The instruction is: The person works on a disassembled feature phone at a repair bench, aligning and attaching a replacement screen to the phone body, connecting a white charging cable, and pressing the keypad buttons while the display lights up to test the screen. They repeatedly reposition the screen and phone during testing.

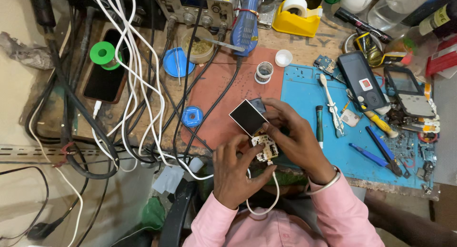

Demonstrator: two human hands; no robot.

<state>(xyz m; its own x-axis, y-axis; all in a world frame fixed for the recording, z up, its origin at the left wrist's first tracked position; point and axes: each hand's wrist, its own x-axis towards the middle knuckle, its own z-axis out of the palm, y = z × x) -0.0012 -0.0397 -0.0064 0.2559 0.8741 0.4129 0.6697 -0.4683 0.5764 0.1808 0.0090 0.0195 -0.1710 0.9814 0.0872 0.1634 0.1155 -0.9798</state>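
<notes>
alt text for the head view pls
Two bare hands, left hand and right hand, hold a small white keypad circuit board with a flipped-up black square screen over a cluttered repair bench with a blue rubber work mat.

Reference landmark: blue work mat point(304, 92).

- Small black rectangular screen point(248, 117): at the mat's left edge, held tilted between the left hand point(236, 173) and right hand point(293, 135).
- Black smartphone point(108, 68), dark screen up: far left of the mat.
- Dark handset point(361, 80) with a red-and-white sticker point(365, 84): on the mat's upper right part.
- Grey phone frame with dark display point(402, 84): at the mat's right edge.
</notes>
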